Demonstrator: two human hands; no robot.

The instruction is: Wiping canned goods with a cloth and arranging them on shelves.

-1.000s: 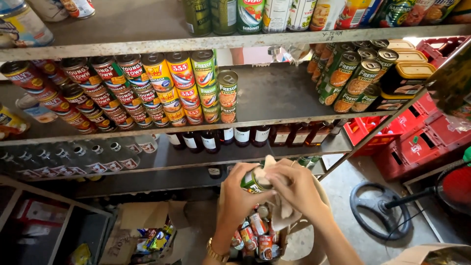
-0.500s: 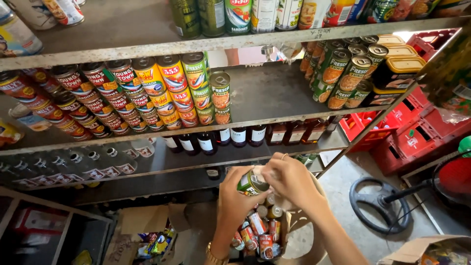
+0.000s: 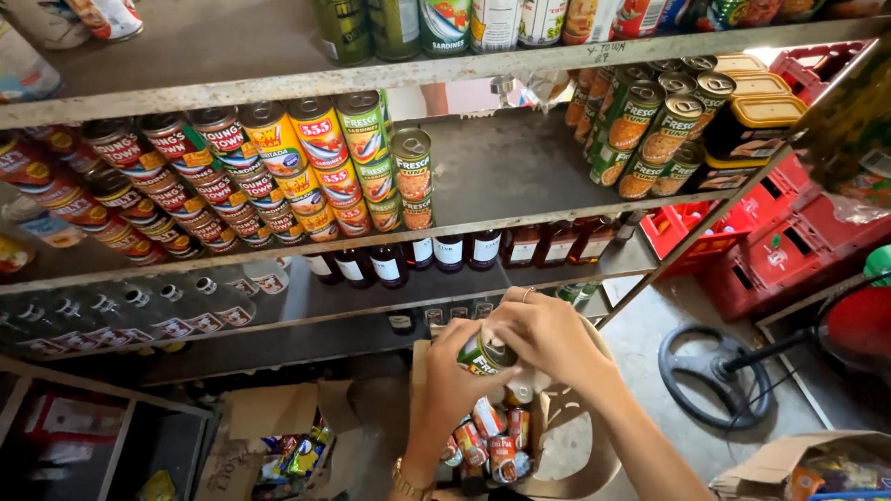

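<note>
Green can (image 3: pixel 484 354) stays clasped between both hands (image 3: pixel 506 357), now without the cloth.

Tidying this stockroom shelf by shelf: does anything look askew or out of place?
Mostly orderly. The middle shelf has a bare stretch between the can rows. Below, loose cans lie jumbled under the hands, and a torn cardboard box sits open on the floor.

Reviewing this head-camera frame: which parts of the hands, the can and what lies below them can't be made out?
- Small green-labelled tin can: mostly covered by the left hand and right hand.
- Red-labelled cans below: partly hidden by both hands.
- Beige container holding them: cut off by the bottom edge.
- Forearms: cut off by the bottom edge.
</note>
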